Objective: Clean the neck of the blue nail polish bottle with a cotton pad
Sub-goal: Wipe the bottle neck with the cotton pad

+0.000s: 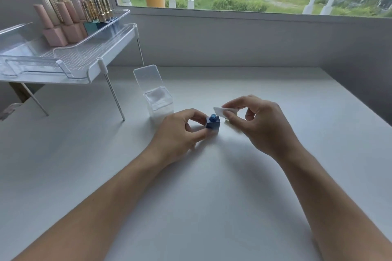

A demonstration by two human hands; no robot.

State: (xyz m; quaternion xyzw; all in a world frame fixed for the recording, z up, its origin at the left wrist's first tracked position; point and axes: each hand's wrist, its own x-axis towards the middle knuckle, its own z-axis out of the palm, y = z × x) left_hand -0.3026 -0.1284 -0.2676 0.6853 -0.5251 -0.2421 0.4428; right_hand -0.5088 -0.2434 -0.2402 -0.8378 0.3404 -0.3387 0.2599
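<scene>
The blue nail polish bottle (pixel 213 123) stands upright on the white table, uncapped, its threaded neck bare. My left hand (pixel 180 133) grips the bottle's square body from the left with thumb and fingers. My right hand (pixel 261 123) pinches a white cotton pad (pixel 220 111) between thumb and forefinger, just right of and slightly above the neck. Whether the pad touches the neck is unclear. A small pale object lies on the table under my right hand, mostly hidden.
A clear plastic box (pixel 158 99) of cotton pads with its lid flipped up stands just behind my left hand. A clear raised rack (pixel 70 63) at the back left carries several pink, teal and blue polish bottles (pixel 70 19). A window wall runs along the back.
</scene>
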